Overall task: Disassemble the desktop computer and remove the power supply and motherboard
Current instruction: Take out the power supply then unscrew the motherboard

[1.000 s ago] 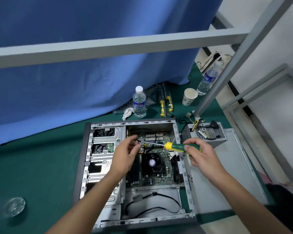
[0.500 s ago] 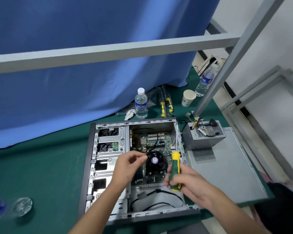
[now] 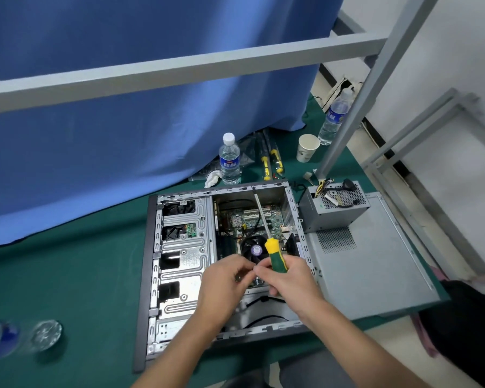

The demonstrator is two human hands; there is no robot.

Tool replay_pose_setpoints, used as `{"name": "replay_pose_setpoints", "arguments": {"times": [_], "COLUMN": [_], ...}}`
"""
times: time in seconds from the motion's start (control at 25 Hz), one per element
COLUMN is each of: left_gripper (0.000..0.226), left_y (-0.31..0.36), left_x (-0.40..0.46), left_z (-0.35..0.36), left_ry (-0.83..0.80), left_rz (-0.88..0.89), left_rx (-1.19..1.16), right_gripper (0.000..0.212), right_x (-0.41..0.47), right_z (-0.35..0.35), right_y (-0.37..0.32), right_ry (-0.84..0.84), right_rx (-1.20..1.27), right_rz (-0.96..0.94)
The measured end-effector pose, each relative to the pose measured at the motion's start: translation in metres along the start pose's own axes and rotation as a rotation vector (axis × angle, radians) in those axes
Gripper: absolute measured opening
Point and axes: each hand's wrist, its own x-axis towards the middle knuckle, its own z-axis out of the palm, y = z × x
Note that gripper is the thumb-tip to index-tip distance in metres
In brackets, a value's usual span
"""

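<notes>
The right hand grips the green-and-yellow screwdriver by its handle, fingers curled round it. A second ago the tool lay nearly level across the case with its tip at the board; now it stands almost upright, the shaft running up and away to the far wall of the case. Both hands have drawn back toward the near half of the case. The left hand, which was pinching at the tip back then, now meets the right hand just in front of the handle, its fingers curled together in a pinch; what they hold is too small to tell.

The motherboard sits inside the open case, its fan just beyond the hands. The power supply is already out, standing on the side panel to the right of the case, on the green surface.

Behind the case stands a water bottle with a blue label; its print is not legible. A second bottle and a paper cup stand further right.
</notes>
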Motion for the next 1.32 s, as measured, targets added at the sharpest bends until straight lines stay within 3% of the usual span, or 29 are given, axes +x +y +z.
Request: {"name": "replay_pose_setpoints", "arguments": {"times": [0.2,0.32,0.48,0.6,0.76,0.96,1.12,1.32], "left_gripper": [0.011,0.04,0.058,0.069,0.075,0.078,0.078,0.078], "left_y": [0.01,-0.002,-0.044,-0.067,-0.082,-0.087,-0.086,-0.084], "left_x": [-0.003,-0.006,0.001,0.003,0.0,0.0,-0.001,0.0], "left_z": [0.01,0.016,0.01,0.022,0.036,0.037,0.038,0.038], "left_ry": [-0.05,-0.145,0.053,-0.025,-0.008,-0.003,-0.001,-0.006], "left_rz": [0.074,0.071,-0.226,-0.358,-0.336,-0.339,-0.332,-0.338], "left_rx": [0.178,0.301,0.424,0.564,0.645,0.677,0.687,0.677], "right_gripper": [0.005,0.004,0.009,0.009,0.011,0.008,0.022,0.016], "right_x": [-0.005,-0.004,0.004,0.013,0.033,0.067,0.091,0.084], "right_z": [-0.002,-0.019,-0.074,-0.112,-0.124,-0.099,-0.082,-0.08], "right_y": [0.009,0.012,0.027,0.055,0.109,0.158,0.173,0.175], "right_ry": [0.049,0.122,0.244,0.349,0.391,0.314,0.346,0.381], "right_rx": [-0.095,-0.052,0.045,0.056,-0.076,-0.352,-0.317,-0.344], "right_rz": [-0.016,-0.02,0.002,0.058,0.153,0.19,0.266,0.2]}}
